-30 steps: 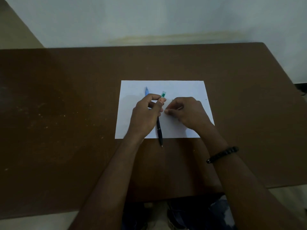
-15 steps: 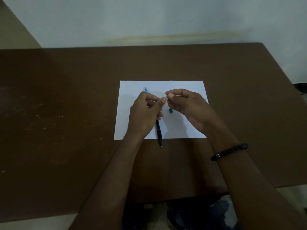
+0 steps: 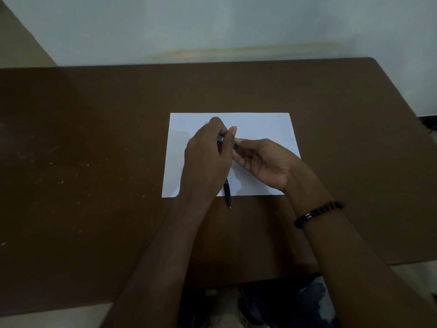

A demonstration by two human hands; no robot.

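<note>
The worktop (image 3: 82, 162) is plain brown, with pale specks scattered across its left side. A white paper (image 3: 260, 124) lies flat around the middle of it, long edges running parallel to the worktop's near edge.

Your left hand (image 3: 208, 157) is over the left half of the paper. Its fingers are curled round a pen (image 3: 227, 190) and the thumb sticks up toward the far edge. The pen's black lower barrel pokes out under the hand and crosses the paper's near edge, tip pointing at the worktop's near edge. I honestly can't tell if the tip touches down. There's a small teal bit (image 3: 220, 138) showing between your fingers, maybe part of the pen, can't say.

Your right hand (image 3: 262, 162) is just beside it, over the middle of the paper. The palm is turned up and the fingers are curled in, tips meeting your left thumb. Whether they're pinching anything is too dark to tell.

The black beaded bracelet (image 3: 319, 213) on that wrist sits past the paper's near right corner.
</note>
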